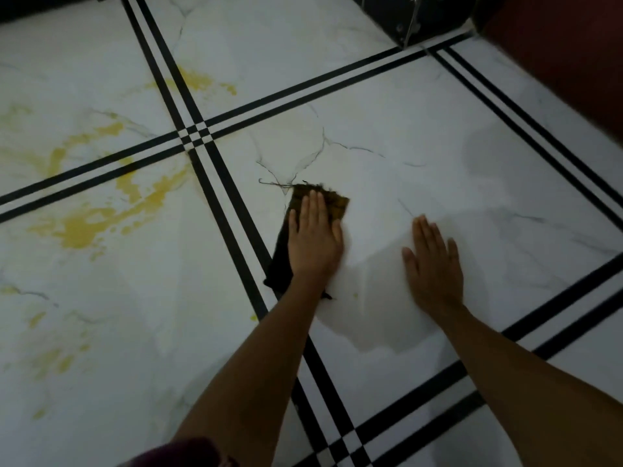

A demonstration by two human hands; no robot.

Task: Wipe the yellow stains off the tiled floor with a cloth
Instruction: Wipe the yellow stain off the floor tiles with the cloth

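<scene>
Left hand: fingers straight and together, pressing flat on the cloth.
Right hand: flat, fingers slightly spread, bare on the floor.
Stains: yellow, well left of the cloth, beyond the black stripes.
Technique (judgement): slide the cloth left with firm, overlapping strokes.
Containers: none certain; dark object at top, contents unseen.

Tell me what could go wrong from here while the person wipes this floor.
1. The dark brown cloth under the flat left hand lies on a tile that looks mostly clean. The big yellow stains further left might be missed.
2. The right hand leans on a wet-looking patch of white marble-pattern tile and could slip.
</scene>
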